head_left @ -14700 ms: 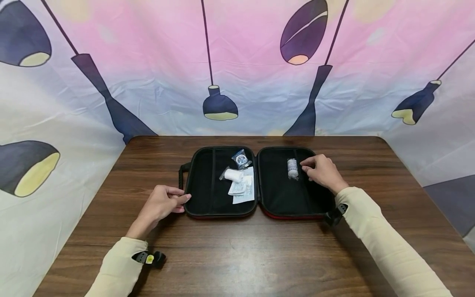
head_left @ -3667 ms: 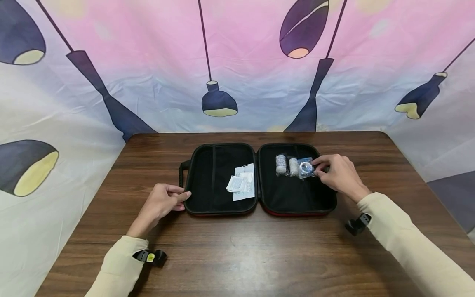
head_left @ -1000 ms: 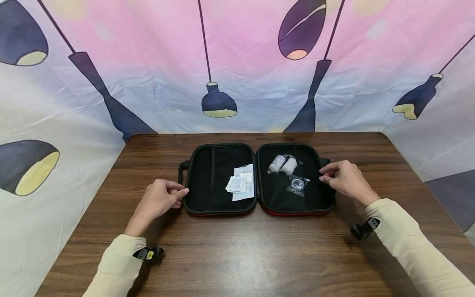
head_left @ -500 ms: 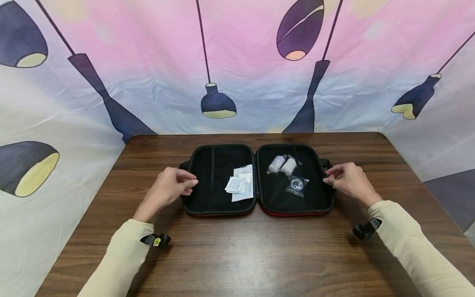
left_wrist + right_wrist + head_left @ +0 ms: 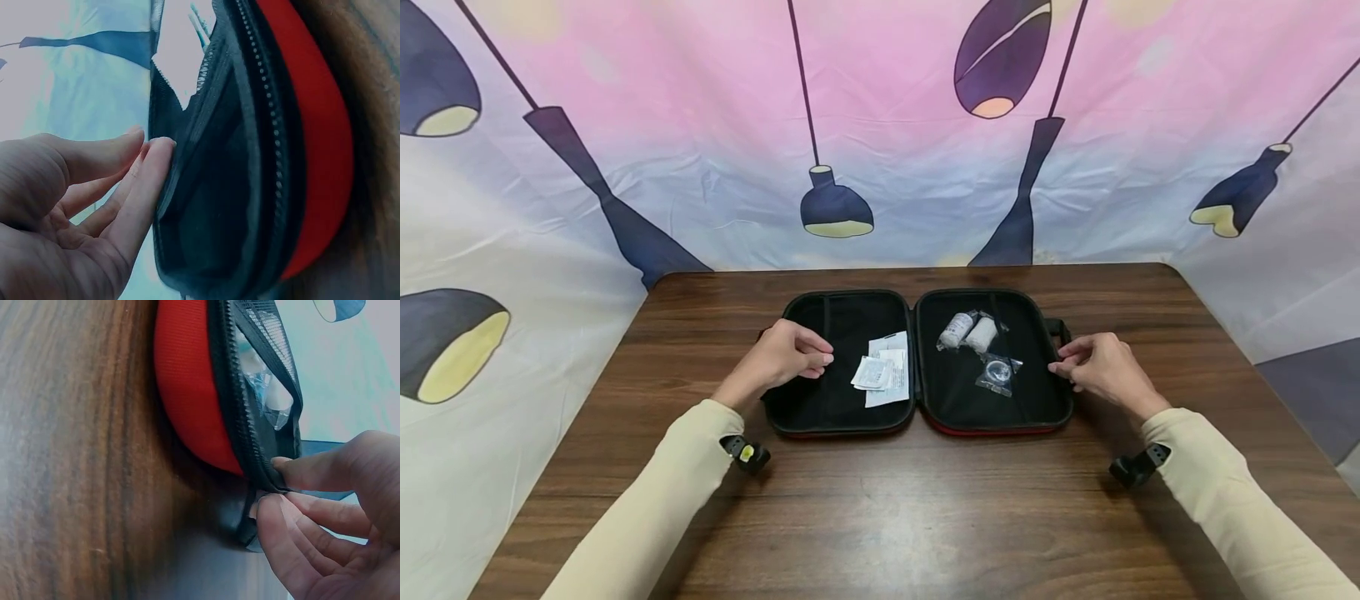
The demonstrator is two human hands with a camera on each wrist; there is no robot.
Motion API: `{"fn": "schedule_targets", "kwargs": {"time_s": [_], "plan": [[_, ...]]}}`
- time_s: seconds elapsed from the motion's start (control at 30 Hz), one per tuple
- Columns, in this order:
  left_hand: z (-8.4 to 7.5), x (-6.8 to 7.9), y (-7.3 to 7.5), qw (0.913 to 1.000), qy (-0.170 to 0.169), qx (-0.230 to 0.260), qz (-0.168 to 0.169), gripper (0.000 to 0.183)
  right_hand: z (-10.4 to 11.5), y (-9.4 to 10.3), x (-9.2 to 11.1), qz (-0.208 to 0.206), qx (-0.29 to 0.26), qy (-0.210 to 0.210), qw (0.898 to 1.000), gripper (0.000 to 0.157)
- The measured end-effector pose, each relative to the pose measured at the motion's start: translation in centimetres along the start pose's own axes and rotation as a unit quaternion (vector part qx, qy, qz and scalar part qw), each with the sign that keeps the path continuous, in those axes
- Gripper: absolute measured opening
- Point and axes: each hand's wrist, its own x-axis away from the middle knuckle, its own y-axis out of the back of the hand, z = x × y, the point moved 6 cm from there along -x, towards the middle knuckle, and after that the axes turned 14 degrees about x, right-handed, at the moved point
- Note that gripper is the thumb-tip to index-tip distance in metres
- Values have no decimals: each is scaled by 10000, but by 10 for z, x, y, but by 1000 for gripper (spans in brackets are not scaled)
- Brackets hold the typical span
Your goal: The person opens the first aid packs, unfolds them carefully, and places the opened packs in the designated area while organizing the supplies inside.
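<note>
An unzipped black-lined case point(image 5: 958, 404) with a red shell point(image 5: 319, 131) lies spread flat on the table, in two halves. My left hand point(image 5: 786, 354) hovers over the left half, thumb and fingertips close together and holding nothing. At the outer rim of the right half, my right hand point(image 5: 1105, 371) pinches the zippered edge point(image 5: 265, 478) between thumb and fingers. The right half holds a wrapped printed roll point(image 5: 957, 331), a wrapped white roll point(image 5: 982, 335) and a clear packet with a ring-shaped item point(image 5: 998, 374). White paper packets point(image 5: 891, 375) lie in the left half, beside the hinge.
The brown wooden table point(image 5: 880, 517) extends in front of the case and to both sides. A black carry handle point(image 5: 1058, 331) sticks out at the case's right side. Behind the table hangs a cloth point(image 5: 917, 200) printed with lamps.
Earlier, the white roll and ring packet went from the left half to the right. Lately my left hand has moved inward from the left rim; my right hand has come to the right edge.
</note>
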Motion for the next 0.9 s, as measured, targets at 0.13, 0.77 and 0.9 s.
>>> {"fn": "schedule_targets", "kwargs": {"time_s": [0.13, 0.77, 0.9], "plan": [[-2, -7, -8, 9998, 92, -126, 145, 19, -1, -3, 1, 1, 6, -54, 10000, 40], [11, -41, -35, 9992, 185, -114, 322, 13, -3, -8, -1, -102, 4, -137, 9999, 41], [11, -42, -38, 9994, 151, -190, 255, 11, -4, -8, 0, -97, -2, -167, 9998, 41]]}}
